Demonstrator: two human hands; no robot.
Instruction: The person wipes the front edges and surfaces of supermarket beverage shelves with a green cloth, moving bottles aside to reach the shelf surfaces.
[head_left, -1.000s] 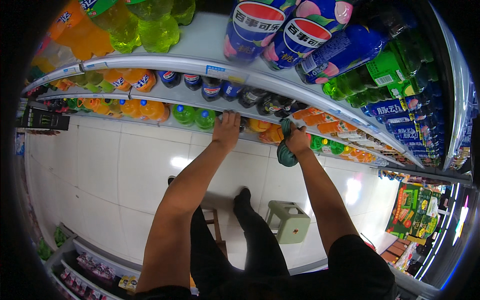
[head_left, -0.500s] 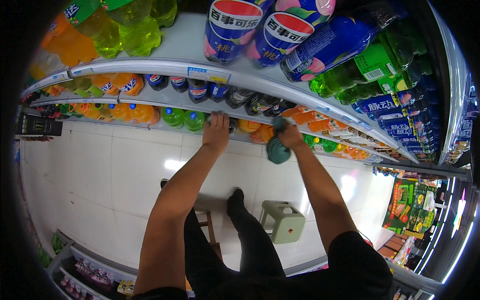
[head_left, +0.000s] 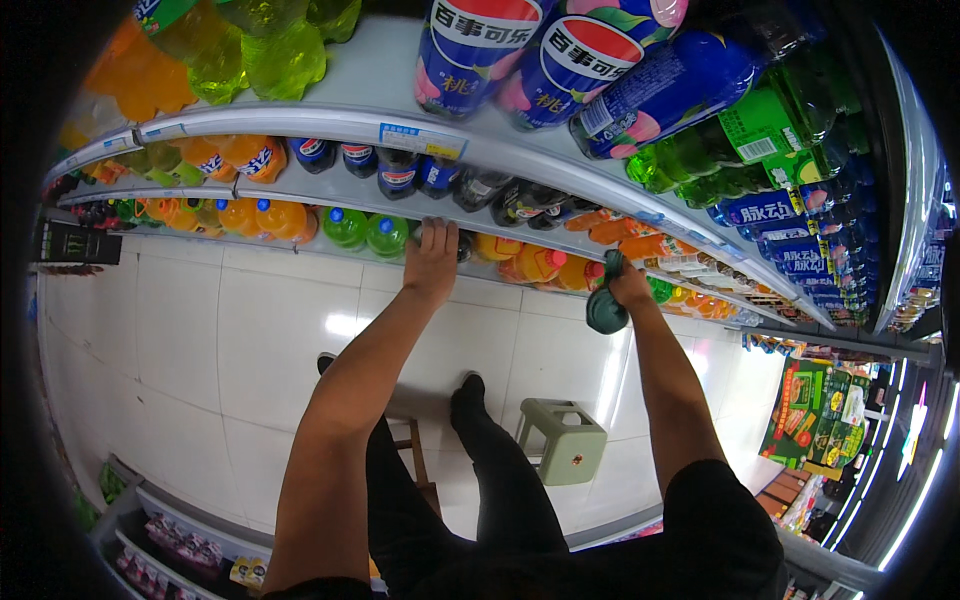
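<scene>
My left hand (head_left: 432, 258) rests at the front edge of a lower shelf (head_left: 390, 208), its fingers closed over the edge beside green-filled bottles (head_left: 386, 236). My thumb is mostly hidden. Farther right along the same edge, my right hand (head_left: 630, 287) is closed around a bunched dark green cloth (head_left: 606, 308). Part of the cloth touches or lies close against the shelf front, and the rest hangs below my fist. Orange drink bottles (head_left: 540, 263) with red caps stand between my two hands.
Large blue bottles (head_left: 480, 50) stand on the upper shelf (head_left: 370, 80); green bottles (head_left: 770, 125) lean at its right. Behind the shelf front is a row of dark cola bottles (head_left: 397, 178). On the tiled floor (head_left: 290, 310) stand a green plastic stool (head_left: 565, 440) and a wooden one (head_left: 415, 455).
My right hand has moved to the right along the shelf edge with the cloth, uncovering orange bottles. My left hand stays in place. The view has shifted slightly.
</scene>
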